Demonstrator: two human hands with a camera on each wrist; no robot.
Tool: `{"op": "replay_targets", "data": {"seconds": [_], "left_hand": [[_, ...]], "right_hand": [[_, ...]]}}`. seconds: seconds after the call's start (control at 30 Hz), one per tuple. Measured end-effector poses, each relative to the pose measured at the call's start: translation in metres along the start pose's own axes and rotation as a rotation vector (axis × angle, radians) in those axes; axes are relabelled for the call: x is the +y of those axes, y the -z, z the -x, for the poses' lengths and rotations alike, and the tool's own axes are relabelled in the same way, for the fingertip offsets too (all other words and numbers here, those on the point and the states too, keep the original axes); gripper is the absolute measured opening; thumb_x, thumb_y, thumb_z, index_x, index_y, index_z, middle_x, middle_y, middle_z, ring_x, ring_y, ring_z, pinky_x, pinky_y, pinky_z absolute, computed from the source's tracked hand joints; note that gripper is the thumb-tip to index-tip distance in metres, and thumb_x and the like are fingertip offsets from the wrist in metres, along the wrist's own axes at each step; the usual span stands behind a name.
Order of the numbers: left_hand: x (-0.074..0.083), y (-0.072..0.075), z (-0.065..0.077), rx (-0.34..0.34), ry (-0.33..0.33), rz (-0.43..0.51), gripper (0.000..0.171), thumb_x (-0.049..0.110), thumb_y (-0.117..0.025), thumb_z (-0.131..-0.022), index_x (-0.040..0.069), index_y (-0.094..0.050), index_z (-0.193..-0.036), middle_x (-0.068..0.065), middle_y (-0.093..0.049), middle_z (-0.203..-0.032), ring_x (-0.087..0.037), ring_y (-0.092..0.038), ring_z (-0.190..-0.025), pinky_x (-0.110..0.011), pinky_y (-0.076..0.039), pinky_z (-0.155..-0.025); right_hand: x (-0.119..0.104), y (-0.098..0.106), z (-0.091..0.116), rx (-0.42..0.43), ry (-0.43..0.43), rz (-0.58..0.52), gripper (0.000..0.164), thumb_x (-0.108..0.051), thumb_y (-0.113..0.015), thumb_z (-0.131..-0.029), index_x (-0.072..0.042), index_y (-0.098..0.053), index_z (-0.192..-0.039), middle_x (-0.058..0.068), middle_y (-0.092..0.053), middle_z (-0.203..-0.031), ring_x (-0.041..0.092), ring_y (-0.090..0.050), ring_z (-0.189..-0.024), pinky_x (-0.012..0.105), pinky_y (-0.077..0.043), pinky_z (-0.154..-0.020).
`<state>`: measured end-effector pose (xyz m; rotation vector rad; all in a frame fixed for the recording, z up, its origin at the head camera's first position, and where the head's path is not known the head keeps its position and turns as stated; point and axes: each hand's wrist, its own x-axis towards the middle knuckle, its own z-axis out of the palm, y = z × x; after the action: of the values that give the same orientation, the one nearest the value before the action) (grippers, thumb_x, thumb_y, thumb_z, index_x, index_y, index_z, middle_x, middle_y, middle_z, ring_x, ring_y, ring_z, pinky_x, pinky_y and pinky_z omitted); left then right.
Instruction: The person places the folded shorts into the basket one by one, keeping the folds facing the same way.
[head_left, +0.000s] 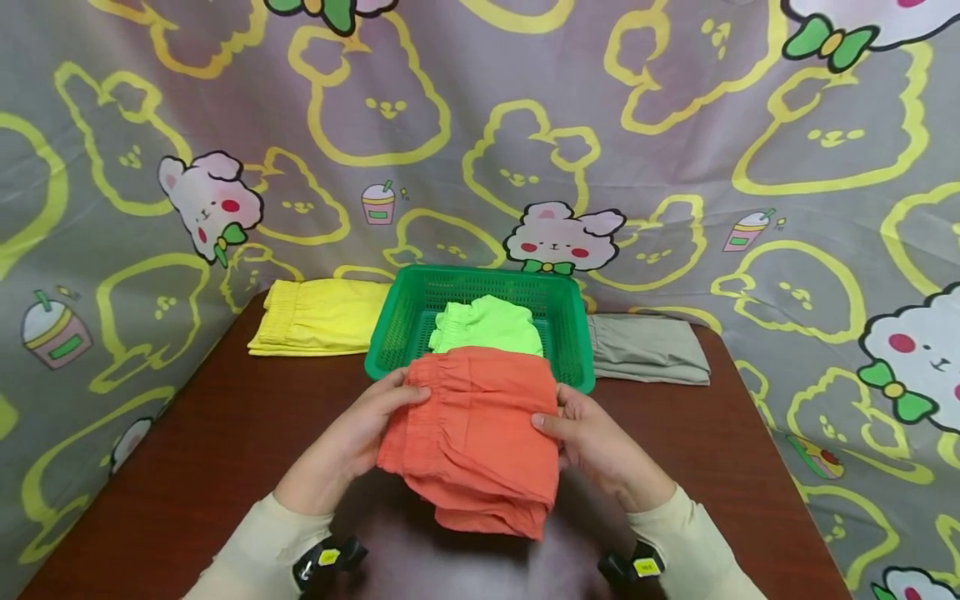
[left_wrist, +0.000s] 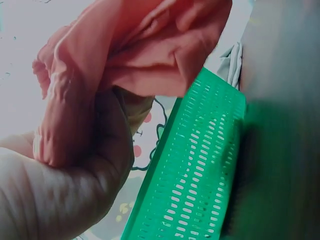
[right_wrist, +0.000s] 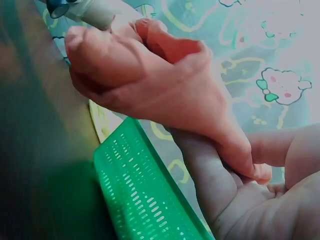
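Note:
Folded orange shorts (head_left: pixel 480 442) with a gathered waistband are held up in front of the basket. My left hand (head_left: pixel 367 425) grips their waistband side, thumb on top and fingers underneath. On the opposite edge, my right hand (head_left: pixel 596 442) pinches the cloth the same way. Both wrist views show the orange cloth (left_wrist: pixel 145 50) clasped between thumb and fingers, its lower layers hanging loose. Behind it, a green plastic basket (head_left: pixel 386 333) holds folded lime-green shorts (head_left: pixel 487 325), whose near part the orange cloth hides.
A folded yellow garment (head_left: pixel 322 317) lies left of the basket, and a folded grey garment (head_left: pixel 648 348) lies to its right. All stand on a dark brown table (head_left: pixel 225 450). A patterned grey curtain (head_left: pixel 465 167) hangs close behind and along both sides.

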<state>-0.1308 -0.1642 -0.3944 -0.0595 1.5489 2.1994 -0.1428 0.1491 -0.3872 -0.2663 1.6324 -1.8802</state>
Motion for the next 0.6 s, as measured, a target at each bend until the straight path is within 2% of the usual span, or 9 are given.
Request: {"op": "replay_targets", "data": {"seconds": [0.17,0.27,0.43,0.6], "left_hand": [[0.008,0.001,-0.007,-0.028,0.025,0.023,0.053,0.02,-0.054,-0.104,0.01,-0.031,-0.151,-0.01,-0.055,-0.13,-0.022,-0.065,-0.113,-0.038,-0.058,-0.092],[0.013,0.0,-0.012,-0.046,0.036,0.027,0.054,0.019,-0.052,-0.106,0.012,-0.027,-0.153,-0.012,-0.054,-0.134,-0.023,-0.066,-0.113,-0.042,-0.059,-0.091],[0.023,0.002,-0.02,-0.042,0.04,-0.01,0.057,0.02,-0.052,-0.107,0.015,-0.024,-0.156,-0.014,-0.053,-0.135,-0.024,-0.069,-0.11,-0.047,-0.059,-0.087],[0.034,0.004,-0.03,-0.027,0.039,-0.064,0.058,0.021,-0.052,-0.107,0.015,-0.023,-0.157,-0.014,-0.053,-0.135,-0.024,-0.069,-0.108,-0.046,-0.059,-0.088]], "right_hand": [[-0.006,0.001,-0.003,0.072,0.023,-0.013,0.043,-0.016,-0.059,-0.104,-0.007,-0.036,-0.139,0.005,-0.071,-0.104,0.018,-0.074,-0.084,0.04,-0.062,-0.074],[-0.009,0.005,-0.006,0.108,0.03,-0.01,0.043,-0.016,-0.059,-0.105,-0.01,-0.036,-0.141,0.003,-0.071,-0.099,0.017,-0.074,-0.081,0.038,-0.062,-0.071],[-0.014,0.01,-0.014,0.133,0.047,0.02,0.048,-0.018,-0.058,-0.105,-0.012,-0.037,-0.147,0.003,-0.072,-0.099,0.018,-0.073,-0.079,0.037,-0.061,-0.069],[-0.019,0.014,-0.021,0.113,0.033,0.05,0.051,-0.02,-0.058,-0.106,-0.013,-0.035,-0.15,0.008,-0.071,-0.106,0.021,-0.074,-0.08,0.043,-0.062,-0.068]]}}
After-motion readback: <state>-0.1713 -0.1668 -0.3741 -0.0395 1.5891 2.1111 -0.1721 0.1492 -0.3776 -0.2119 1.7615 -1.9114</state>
